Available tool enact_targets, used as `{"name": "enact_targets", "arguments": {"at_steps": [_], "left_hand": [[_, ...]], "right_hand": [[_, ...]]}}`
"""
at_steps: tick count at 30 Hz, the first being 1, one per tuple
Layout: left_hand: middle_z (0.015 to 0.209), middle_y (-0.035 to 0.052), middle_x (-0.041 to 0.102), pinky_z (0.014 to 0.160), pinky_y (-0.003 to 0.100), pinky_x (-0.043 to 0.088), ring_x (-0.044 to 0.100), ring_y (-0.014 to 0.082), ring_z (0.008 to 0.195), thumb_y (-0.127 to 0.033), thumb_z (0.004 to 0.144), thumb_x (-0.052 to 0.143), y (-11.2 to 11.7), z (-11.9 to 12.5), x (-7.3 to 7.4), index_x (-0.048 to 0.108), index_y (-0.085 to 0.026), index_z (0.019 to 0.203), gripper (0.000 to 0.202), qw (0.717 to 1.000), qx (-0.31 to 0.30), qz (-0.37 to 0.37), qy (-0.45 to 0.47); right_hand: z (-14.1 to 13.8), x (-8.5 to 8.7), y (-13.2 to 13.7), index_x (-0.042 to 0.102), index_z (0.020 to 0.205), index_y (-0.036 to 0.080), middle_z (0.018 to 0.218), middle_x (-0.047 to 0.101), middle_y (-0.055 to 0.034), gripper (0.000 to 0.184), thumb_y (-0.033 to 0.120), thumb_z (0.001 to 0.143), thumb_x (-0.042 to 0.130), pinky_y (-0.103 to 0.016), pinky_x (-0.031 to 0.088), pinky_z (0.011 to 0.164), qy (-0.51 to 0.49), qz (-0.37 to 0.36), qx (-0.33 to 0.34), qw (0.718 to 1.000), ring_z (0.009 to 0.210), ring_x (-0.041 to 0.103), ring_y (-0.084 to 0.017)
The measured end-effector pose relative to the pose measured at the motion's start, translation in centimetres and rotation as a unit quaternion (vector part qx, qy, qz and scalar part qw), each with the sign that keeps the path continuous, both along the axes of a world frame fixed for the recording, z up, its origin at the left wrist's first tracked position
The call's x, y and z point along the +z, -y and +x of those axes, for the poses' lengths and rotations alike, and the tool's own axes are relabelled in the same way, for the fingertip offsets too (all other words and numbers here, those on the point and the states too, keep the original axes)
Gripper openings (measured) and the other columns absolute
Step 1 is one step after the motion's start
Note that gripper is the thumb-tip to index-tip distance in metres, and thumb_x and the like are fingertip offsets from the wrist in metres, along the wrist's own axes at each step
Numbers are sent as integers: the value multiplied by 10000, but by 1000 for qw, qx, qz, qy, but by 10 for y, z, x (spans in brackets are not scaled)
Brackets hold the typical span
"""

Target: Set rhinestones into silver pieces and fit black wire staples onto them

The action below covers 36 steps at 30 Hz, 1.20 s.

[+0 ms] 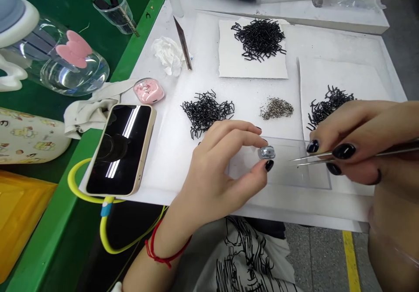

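Note:
My left hand (225, 161) pinches a small shiny metal piece (266, 153) between thumb and fingers, just above a clear plastic plate (294, 174) on the white work surface. My right hand (356, 139) grips metal tweezers (314, 157) whose tips point left toward that piece, a short gap away. A heap of black bent wire parts (206, 111) lies just beyond my left hand, a small pile of tiny grey metal bits (276, 108) is beyond the plate, and another black heap (327, 104) sits behind my right hand.
A phone (122, 148) on a yellow cable lies at the left of the white board (170, 161). A pink earbud case (149, 90), crumpled tissue (168, 55), a blade (183, 43), a water bottle (62, 60) and a third black heap (259, 39) on a white sheet lie farther back.

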State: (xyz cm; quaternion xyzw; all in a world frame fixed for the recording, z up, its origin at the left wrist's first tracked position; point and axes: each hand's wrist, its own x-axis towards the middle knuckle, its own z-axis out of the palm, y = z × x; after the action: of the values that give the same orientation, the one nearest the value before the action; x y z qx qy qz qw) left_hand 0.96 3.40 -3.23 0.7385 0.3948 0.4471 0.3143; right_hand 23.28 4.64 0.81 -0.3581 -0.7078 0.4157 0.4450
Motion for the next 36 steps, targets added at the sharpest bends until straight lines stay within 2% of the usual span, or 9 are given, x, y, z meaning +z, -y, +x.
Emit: {"name": "enact_targets", "arguments": {"at_steps": [2,4,7,11,16,22,27,31,36], "left_hand": [[1063,118,678,944,316,494,629,177,1038,-101,837,662,0,0,0,681,-79,974,140,1000,-3,-3,1],[1068,118,677,941,320,496,633,180,1038,-106,837,671,0,0,0,681,-79,977,143,1000,-5,-1,1],[1069,113,677,926,319,502,638,179,1029,-104,835,676,1,0,0,680,-84,975,142,1000,-3,3,-3],[1064,114,682,914,325,514,640,181,1021,-108,837,685,1,0,-1,678,-87,968,133,1000,7,20,2],[994,121,694,887,339,539,643,191,978,-86,817,702,0,2,-2,683,-80,923,108,997,31,67,14],[987,113,703,885,352,543,654,205,968,-77,809,692,-2,4,1,678,-120,881,85,992,59,112,-27],[981,107,716,838,411,525,635,252,946,-75,801,695,-2,4,13,661,-144,831,82,980,69,150,-108],[997,97,717,831,439,518,622,276,971,-81,800,676,-3,5,18,653,-161,841,93,979,50,148,-131],[974,97,707,825,441,507,620,270,951,-94,785,691,-5,6,16,655,-180,843,110,982,48,138,-119]], "right_hand": [[-1,-2,-1,777,894,270,703,707,15,30,257,869,766,-297,582,685,4,14,38,999,798,684,-172],[-1,-5,-3,761,928,247,741,724,11,92,194,855,777,-277,584,724,-1,24,51,998,841,686,-165],[-1,-8,-7,731,930,189,757,729,-13,93,182,851,780,-241,599,718,3,24,61,998,845,684,-155],[0,-8,-9,713,953,180,842,746,-39,80,163,880,739,-217,609,683,40,40,94,994,819,684,-143],[-3,-8,-5,734,912,175,960,720,-30,28,197,898,724,-181,585,588,32,25,82,996,690,651,-90],[-6,-5,-1,714,852,222,850,716,-5,64,247,911,711,-231,581,691,55,48,41,996,882,678,-146],[-6,-4,-2,705,871,225,882,722,-2,33,235,900,715,-262,564,703,65,56,48,995,881,671,-150],[-6,-3,-2,691,906,218,882,714,-3,59,191,877,734,-270,551,675,62,54,41,996,876,674,-154],[-7,0,0,685,881,225,852,698,8,71,173,873,733,-281,537,657,77,80,21,994,869,680,-153]]}}
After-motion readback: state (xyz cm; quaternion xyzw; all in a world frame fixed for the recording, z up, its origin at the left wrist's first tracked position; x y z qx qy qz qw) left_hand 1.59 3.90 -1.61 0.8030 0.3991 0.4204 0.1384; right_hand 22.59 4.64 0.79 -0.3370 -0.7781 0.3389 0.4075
